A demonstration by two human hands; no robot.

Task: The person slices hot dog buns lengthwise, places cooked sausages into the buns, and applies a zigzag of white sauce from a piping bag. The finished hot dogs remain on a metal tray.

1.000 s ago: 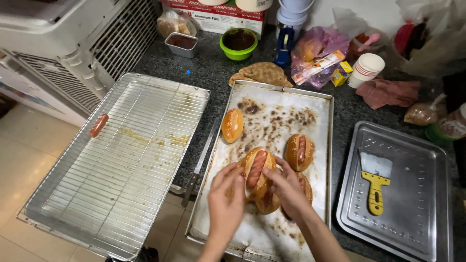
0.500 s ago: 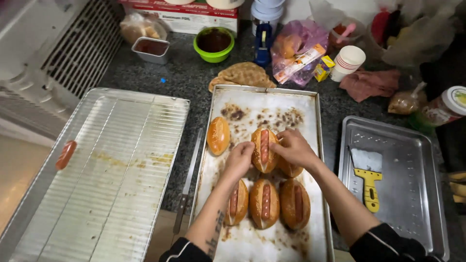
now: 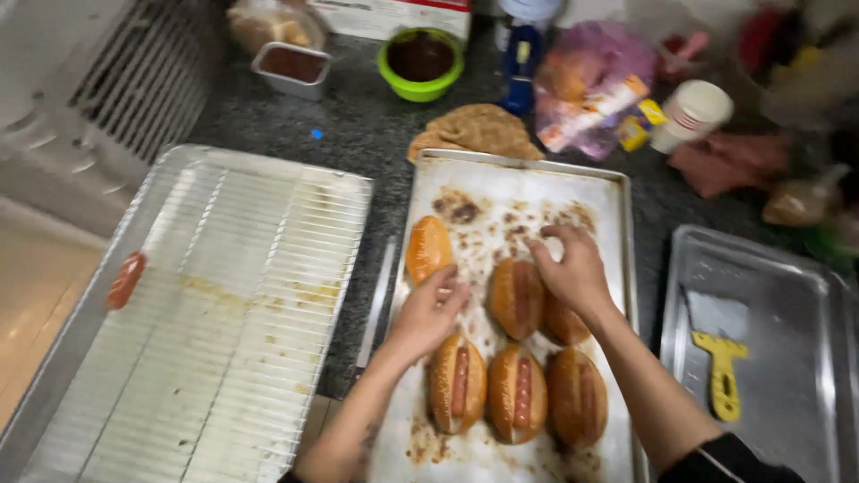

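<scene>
Hands are both down on the middle baking tray, the greasy one with brown baked-on spots. Left hand is loosely open, fingertips resting right beside the plain bun at the tray's left side, not gripping anything. Right hand lies palm down with fingers curled over the sausage bun in the middle row; can't tell if it's actually pinching it or just pressing on it. Another bun peeks out from under that wrist. Nearer the camera sits a row of three sausage buns, side by side and touching.

Packaging-wise, everything's up along the back of the dark speckled counter: a white box with a red stripe at the top edge, a clear bag of bread left of it, a small rectangular tub of dark sauce and a green bowl of brown sauce. Right of those, a pinkish plastic bag with a long white-and-orange packet in it, a little yellow packet, and a white paper cup.

Left tray has a wire rack with one loose sausage at its edge. Right tray holds a yellow-handled scraper.
</scene>
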